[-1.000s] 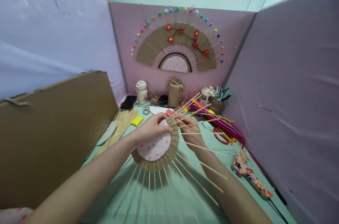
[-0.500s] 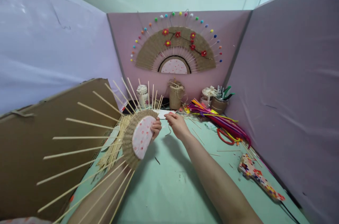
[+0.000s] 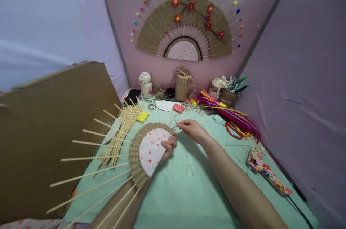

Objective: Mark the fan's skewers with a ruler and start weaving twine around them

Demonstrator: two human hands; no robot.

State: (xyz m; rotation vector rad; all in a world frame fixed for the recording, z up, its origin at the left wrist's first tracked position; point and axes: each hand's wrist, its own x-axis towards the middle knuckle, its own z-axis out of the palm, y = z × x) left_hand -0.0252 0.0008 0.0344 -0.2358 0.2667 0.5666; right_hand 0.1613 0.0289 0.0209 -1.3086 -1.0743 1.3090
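A half-round fan (image 3: pixel 137 149) of woven twine on thin wooden sticks is tilted to the left over the table. Its white fabric centre (image 3: pixel 152 146) has red dots. My left hand (image 3: pixel 169 145) grips the fan by its straight edge, fingers in front and the rest of the hand behind. Close to the fan's upper right end, my right hand (image 3: pixel 193 130) pinches a thin strand of twine (image 3: pixel 175 125) between thumb and fingertips. Part of the strand curls up above the fingers.
Bundled wooden sticks (image 3: pixel 123 131) lie left, beside cardboard (image 3: pixel 59 131). Behind stand a white jar (image 3: pixel 146 85), a twine holder (image 3: pixel 183 84) and a pot of pens (image 3: pixel 229 95). Pipe cleaners (image 3: pixel 229 117), red scissors (image 3: pixel 234 130) and a flowered glue gun (image 3: pixel 267 173) lie right. A finished fan (image 3: pixel 151 36) hangs behind.
The view has tipped downward, showing more of the table. The fan has turned slightly, its sticks pointing lower left. My right hand stays by the fan's end with the twine.
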